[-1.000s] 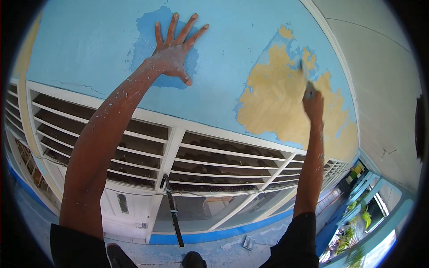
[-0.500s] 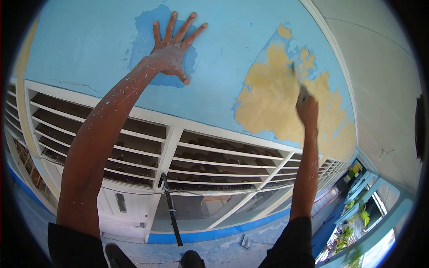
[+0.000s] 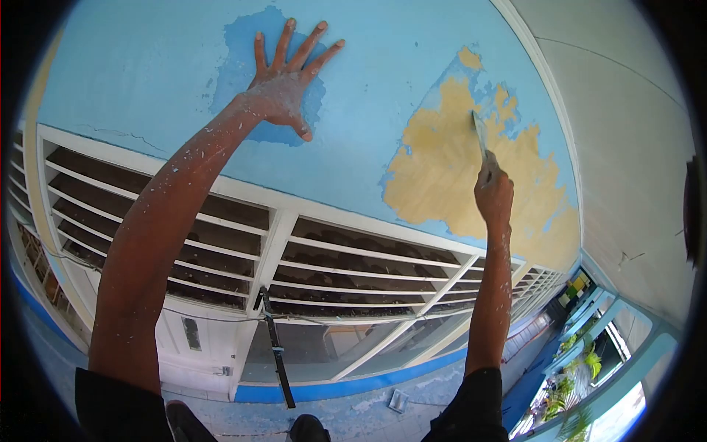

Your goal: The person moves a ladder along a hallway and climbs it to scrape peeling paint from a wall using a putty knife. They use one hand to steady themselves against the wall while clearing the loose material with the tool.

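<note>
- While my right hand [image 3: 493, 195] is clenched round its handle, the scraper [image 3: 480, 136] sits at about 2 o'clock in view. Its blade points to 12 o'clock from the fist and lies against the wall.
- The blade tip is inside the tan patch [image 3: 442, 169], close to the patch's 1 o'clock edge.
- My left hand [image 3: 283, 92] is at 11 o'clock, fingers spread flat and gripping nothing. The palm is pressed on the wall over a darker blue patch [image 3: 236, 51].
- How far along, my guess: the one large tan patch is stripped bare. The light blue paint [image 3: 368, 74] covers the wall on every other side of it, so most of the wall is left.
- The patch edges are ragged, with small blue islands at 12 to 1 o'clock of the blade that are not yet off.
- Scraper look: a narrow, thin, pale blade seen nearly edge-on. The handle is hidden in my fist.
- Both forearms are speckled with pale flecks.
- At 6 o'clock of the paint is a white louvred window [image 3: 221, 250], with a dark bar [image 3: 274, 346] hanging below it.
- Green plants [image 3: 589, 365] show at 4 o'clock.
</note>
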Motion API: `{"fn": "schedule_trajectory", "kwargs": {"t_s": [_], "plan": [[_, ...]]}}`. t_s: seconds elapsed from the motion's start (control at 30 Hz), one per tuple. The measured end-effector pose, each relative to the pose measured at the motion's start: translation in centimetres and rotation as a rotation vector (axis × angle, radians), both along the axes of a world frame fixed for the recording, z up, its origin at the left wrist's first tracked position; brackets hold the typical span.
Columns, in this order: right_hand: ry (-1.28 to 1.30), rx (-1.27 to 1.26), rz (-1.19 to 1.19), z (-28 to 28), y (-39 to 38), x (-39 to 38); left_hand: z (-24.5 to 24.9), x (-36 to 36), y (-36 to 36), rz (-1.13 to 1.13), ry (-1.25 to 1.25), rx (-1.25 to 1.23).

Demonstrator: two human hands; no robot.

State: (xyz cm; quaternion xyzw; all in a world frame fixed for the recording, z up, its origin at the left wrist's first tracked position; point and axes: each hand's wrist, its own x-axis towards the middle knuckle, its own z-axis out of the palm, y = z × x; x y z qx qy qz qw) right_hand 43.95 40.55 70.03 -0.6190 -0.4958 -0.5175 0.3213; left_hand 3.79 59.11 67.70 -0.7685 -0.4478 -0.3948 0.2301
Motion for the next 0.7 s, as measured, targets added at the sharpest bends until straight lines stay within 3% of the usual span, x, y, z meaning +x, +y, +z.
{"fn": "schedule_trajectory", "kwargs": {"t_s": [0.07, 0.23, 0.4, 0.43, 0.5, 0.63, 0.7], "plan": [[0.031, 0.039, 0.014, 0.6, 0.4, -0.9, 0.2, -0.1, -0.5, 0.004, 0.014, -0.023], [0.058, 0.098, 0.058, 9.8, 3.1, 2.4, 0.2, -0.1, -0.4, 0.004, 0.025, -0.025], [-0.016, -0.011, -0.096, 2.4, 0.5, 0.0, 0.0, -0.1, -0.1, -0.02, 0.015, -0.012], [-0.022, -0.019, -0.017, 0.6, 0.1, -0.4, 0.1, -0.2, -0.1, -0.014, 0.015, -0.017], [0.042, -0.036, -0.047, 0.4, 0.0, -0.1, 0.0, -0.3, -0.3, -0.025, 0.003, -0.023], [-0.02, 0.077, -0.049, 7.9, 1.6, 1.4, 0.2, -0.4, -0.4, -0.05, 0.003, -0.021], [0.07, 0.089, 0.03, 10.4, 2.0, 2.2, 0.2, -0.4, -0.6, -0.039, 0.003, -0.028]]}}
